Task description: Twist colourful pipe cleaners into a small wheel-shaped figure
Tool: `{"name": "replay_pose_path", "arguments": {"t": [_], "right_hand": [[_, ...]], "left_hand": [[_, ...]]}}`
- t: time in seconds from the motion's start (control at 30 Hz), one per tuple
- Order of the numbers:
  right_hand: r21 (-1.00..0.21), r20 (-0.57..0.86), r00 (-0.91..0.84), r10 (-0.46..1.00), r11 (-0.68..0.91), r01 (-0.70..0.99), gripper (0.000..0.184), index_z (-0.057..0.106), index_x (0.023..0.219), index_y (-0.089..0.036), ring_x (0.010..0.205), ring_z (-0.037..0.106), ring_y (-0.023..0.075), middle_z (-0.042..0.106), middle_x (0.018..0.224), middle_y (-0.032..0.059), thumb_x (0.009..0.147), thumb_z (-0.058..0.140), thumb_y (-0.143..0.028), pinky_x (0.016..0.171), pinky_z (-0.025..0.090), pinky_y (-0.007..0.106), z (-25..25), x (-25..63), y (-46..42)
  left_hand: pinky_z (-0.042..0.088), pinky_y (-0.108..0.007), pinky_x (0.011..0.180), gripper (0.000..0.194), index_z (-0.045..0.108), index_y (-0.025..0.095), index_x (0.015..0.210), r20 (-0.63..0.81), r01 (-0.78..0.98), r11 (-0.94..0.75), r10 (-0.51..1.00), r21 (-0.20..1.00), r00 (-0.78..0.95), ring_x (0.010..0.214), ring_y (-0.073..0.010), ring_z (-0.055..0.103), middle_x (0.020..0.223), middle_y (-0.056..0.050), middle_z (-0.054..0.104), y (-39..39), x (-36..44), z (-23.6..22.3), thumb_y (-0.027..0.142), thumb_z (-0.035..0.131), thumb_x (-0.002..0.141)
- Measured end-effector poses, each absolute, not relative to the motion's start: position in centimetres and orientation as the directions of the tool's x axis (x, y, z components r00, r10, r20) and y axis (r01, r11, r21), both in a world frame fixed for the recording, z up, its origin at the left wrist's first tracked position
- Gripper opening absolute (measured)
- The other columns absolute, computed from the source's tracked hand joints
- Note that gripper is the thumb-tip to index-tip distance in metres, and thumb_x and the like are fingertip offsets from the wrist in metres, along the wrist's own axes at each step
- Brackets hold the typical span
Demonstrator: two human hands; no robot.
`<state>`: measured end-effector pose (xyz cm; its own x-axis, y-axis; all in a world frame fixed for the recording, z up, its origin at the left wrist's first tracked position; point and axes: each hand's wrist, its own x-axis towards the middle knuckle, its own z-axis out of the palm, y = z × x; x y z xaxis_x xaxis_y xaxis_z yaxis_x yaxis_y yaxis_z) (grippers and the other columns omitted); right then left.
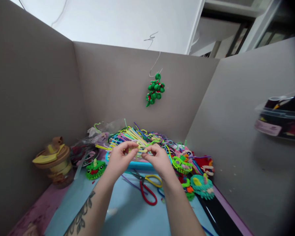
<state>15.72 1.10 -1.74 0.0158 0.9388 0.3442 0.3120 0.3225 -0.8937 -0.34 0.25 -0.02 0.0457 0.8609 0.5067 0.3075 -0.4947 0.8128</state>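
Observation:
My left hand (121,157) and my right hand (157,159) are raised together above the table, fingertips meeting. Both pinch a thin yellow-green pipe cleaner (144,150) between them. Right behind the hands lies a heap of coloured pipe cleaners (135,134) on a blue tray (137,165). Below the hands, scissors with red and yellow handles (147,186) lie on a light blue mat (127,209).
Grey cardboard walls (39,91) enclose the desk on three sides. A green pipe-cleaner ornament (154,90) hangs on the back wall. A lidded jar (55,164) stands at left, beside a green frog figure (95,169). Finished fuzzy figures (196,173) lie at right.

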Motion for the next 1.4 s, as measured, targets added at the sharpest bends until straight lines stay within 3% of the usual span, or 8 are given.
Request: {"name": "replay_pose_path", "arguments": {"t": [0.13,0.37,0.57,0.87,1.07,1.2,1.3,1.4], "right_hand": [[-0.95,0.232,-0.091,0.968,0.246,0.195,0.01,0.053,0.067,-0.018,0.042,0.033,0.0066,0.037,0.047,-0.009,0.067,0.059,-0.026,0.043,0.026,0.019,-2.1,15.6,1.3],[-0.966,0.128,-0.194,0.973,0.166,0.198,0.022,0.05,0.074,-0.018,0.03,0.041,0.0055,0.057,0.053,-0.0048,0.078,0.051,-0.04,0.032,0.028,0.017,-2.2,14.9,1.1],[-0.986,0.093,-0.24,0.966,0.123,0.112,0.025,0.047,0.082,-0.019,0.031,0.044,0.0047,0.058,0.057,-0.0047,0.081,0.047,-0.043,0.031,0.026,0.015,-1.9,14.6,0.7],[-0.971,0.179,-0.218,0.959,0.208,0.12,0.01,0.049,0.08,-0.019,0.041,0.049,0.0068,0.056,0.06,-0.0047,0.078,0.05,-0.028,0.038,0.034,0.017,-2.2,14.5,0.9],[-0.937,0.35,0.052,0.935,0.35,0.019,0.026,0.043,0.097,-0.021,0.046,0.045,0.0087,0.047,0.052,-0.0098,0.075,0.056,-0.025,0.045,0.036,0.018,-1.7,13.6,0.4],[-0.857,0.503,0.136,0.854,0.471,0.208,0.026,0.053,0.105,-0.021,0.051,0.045,0.0099,0.049,0.059,-0.0054,0.079,0.051,-0.023,0.051,0.038,0.021,-1.7,12.8,-0.2],[-0.784,0.566,0.082,0.821,0.504,0.363,0.031,0.058,0.111,-0.023,0.058,0.051,0.0122,0.057,0.067,-0.0011,0.082,0.047,-0.022,0.059,0.044,0.025,-1.8,12.7,-0.4],[-0.719,0.617,0.03,0.786,0.548,0.427,0.035,0.059,0.115,-0.025,0.079,0.061,0.0167,0.067,0.092,0.0039,0.084,0.044,-0.02,0.076,0.048,0.031,-1.8,12.8,-0.4]], "left_hand": [[0.039,-0.023,0.057,0.014,0.068,0.019,0.083,0.549,0.384,-0.528,0.833,0.757,0.064,0.065,-0.0131,0.053,0.072,-0.002,0.064,0.3,-0.2,-0.4,0.028,0.059,0.077],[0.039,-0.024,0.061,0.013,0.068,0.021,0.083,0.605,0.444,-0.581,0.79,0.682,0.104,0.068,-0.014,0.053,0.072,-0.001,0.065,0.4,-0.3,-0.6,0.028,0.057,0.08],[0.039,-0.024,0.061,0.013,0.067,0.021,0.084,0.598,0.438,-0.575,0.795,0.691,0.102,0.07,-0.0146,0.054,0.073,-0.002,0.065,0.3,-0.3,-0.5,0.027,0.057,0.08],[0.039,-0.023,0.059,0.011,0.067,0.02,0.082,0.565,0.372,-0.542,0.823,0.753,0.055,0.065,-0.0133,0.052,0.07,-0.001,0.062,0.4,-0.4,-0.5,0.025,0.059,0.076],[0.04,-0.021,0.058,0.015,0.059,0.017,0.079,0.418,-0.031,-0.424,0.902,0.905,-0.107,0.061,-0.0103,0.052,0.069,0.002,0.059,0.9,0.1,-0.3,0.025,0.065,0.069],[0.043,-0.021,0.065,0.023,0.056,0.016,0.079,0.331,-0.233,-0.359,0.931,0.904,-0.15,0.067,-0.0105,0.056,0.072,0.001,0.06,1.1,0.5,-0.3,0.025,0.07,0.064],[0.044,-0.021,0.066,0.024,0.056,0.015,0.079,0.319,-0.253,-0.35,0.935,0.902,-0.155,0.067,-0.01,0.056,0.073,0.001,0.06,1.0,0.5,-0.1,0.025,0.071,0.063],[0.044,-0.021,0.066,0.024,0.057,0.015,0.08,0.33,-0.242,-0.361,0.931,0.901,-0.158,0.068,-0.0099,0.056,0.073,0.001,0.06,0.8,0.5,0.0,0.025,0.071,0.063]]}}
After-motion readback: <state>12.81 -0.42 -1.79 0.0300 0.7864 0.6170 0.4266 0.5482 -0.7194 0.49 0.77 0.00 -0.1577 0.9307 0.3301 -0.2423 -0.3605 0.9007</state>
